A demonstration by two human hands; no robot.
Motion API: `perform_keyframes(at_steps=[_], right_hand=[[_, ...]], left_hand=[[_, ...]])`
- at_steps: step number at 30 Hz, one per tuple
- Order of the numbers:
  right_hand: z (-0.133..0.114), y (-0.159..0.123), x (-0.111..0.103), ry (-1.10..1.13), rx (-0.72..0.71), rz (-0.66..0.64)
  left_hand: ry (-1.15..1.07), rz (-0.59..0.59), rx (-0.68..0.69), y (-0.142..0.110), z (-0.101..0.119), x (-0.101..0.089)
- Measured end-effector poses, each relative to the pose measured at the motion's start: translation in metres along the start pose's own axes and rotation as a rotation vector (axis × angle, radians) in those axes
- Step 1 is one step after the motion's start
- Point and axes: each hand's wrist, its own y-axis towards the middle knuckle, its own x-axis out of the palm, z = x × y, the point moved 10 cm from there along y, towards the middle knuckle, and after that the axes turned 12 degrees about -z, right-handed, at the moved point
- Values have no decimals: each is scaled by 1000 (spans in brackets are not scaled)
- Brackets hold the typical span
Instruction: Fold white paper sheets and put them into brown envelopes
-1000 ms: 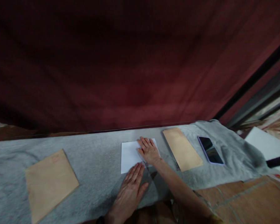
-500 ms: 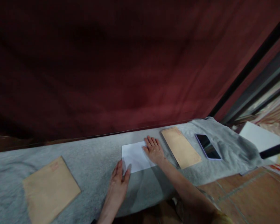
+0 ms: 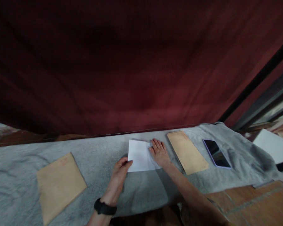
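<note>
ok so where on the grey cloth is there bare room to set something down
Bare grey cloth shows between the leftmost brown envelope and the left hand, left of that envelope, though rumpled, and between the white paper and the cloth's near edge. It's crowded from the right hand through the envelope stack to the phone: only narrow strips between.
</note>
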Motion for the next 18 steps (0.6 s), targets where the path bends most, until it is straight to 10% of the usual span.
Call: perform_keyframes(at_steps=[5, 8, 13, 18], right_hand=[[20, 1, -27, 283, -23, 167], [32, -1, -37, 461, -50, 206], [14, -13, -41, 576, -268, 51], [-23, -44, -21, 456, -510, -289]], left_hand=[[311, 380, 490, -32, 90, -43], [670, 375, 871, -71, 130, -23], [1031, -19, 1019, -97, 105, 41], [942, -145, 863, -86, 73, 51]])
